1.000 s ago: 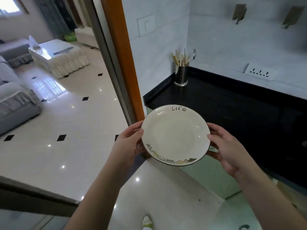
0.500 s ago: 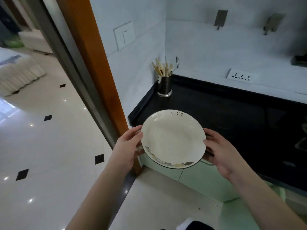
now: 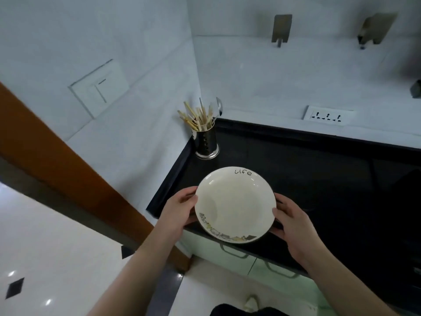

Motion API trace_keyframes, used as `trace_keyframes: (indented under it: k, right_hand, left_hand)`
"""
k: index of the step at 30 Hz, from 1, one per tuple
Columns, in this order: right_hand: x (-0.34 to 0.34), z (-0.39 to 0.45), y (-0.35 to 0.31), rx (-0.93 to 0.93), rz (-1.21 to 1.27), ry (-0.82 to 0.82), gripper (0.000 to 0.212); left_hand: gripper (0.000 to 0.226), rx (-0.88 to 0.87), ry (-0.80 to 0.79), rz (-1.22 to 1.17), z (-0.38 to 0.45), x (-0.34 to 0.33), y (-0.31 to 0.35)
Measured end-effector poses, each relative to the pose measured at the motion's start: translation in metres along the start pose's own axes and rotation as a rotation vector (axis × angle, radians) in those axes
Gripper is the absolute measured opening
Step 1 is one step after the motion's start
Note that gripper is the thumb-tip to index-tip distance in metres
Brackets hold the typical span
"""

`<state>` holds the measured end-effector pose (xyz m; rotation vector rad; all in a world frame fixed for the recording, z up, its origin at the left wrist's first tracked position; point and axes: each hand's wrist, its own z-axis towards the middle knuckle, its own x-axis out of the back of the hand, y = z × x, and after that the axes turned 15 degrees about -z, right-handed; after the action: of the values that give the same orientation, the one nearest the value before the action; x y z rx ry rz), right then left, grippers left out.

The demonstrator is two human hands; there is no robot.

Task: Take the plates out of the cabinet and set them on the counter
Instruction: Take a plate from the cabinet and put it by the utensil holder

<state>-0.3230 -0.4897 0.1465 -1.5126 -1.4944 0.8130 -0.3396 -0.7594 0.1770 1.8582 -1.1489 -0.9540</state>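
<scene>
A white plate (image 3: pixel 234 205) with the word "life" on its far rim and a printed pattern on its near rim is held level in front of me. My left hand (image 3: pixel 178 210) grips its left edge and my right hand (image 3: pixel 290 221) grips its right edge. The plate hovers over the front left corner of the black counter (image 3: pixel 319 174), its near rim sticking out past the counter's front edge. Pale green cabinet doors (image 3: pixel 230 254) with metal handles sit below the counter. Whether the plate touches the counter I cannot tell.
A perforated metal holder (image 3: pixel 206 142) full of chopsticks and a spoon stands in the counter's back left corner. A socket strip (image 3: pixel 328 115) is on the back wall. An orange door frame (image 3: pixel 68 169) runs along the left, with white tiled floor (image 3: pixel 57 247) beyond.
The plate, held in both hands, has moved forward from beside the counter's corner to above its front left part. My view has turned right, from the living room toward the counter.
</scene>
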Motion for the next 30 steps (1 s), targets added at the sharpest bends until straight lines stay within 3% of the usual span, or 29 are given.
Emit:
trace_keyframes:
  k: [9, 15, 30]
  right_hand:
    - [-0.033, 0.074, 0.016, -0.113, -0.04, 0.043, 0.04]
    - [-0.06, 0.109, 0.018, -0.208, -0.097, 0.09, 0.039]
    - [-0.082, 0.156, 0.023, -0.261, -0.123, 0.112, 0.038]
  left_hand:
    - [0.027, 0.099, 0.025, -0.026, 0.1, 0.006, -0.031]
    - [0.031, 0.099, 0.025, 0.103, 0.153, 0.015, -0.042]
    - [0.031, 0.11, -0.001, 0.173, 0.218, 0.019, -0.054]
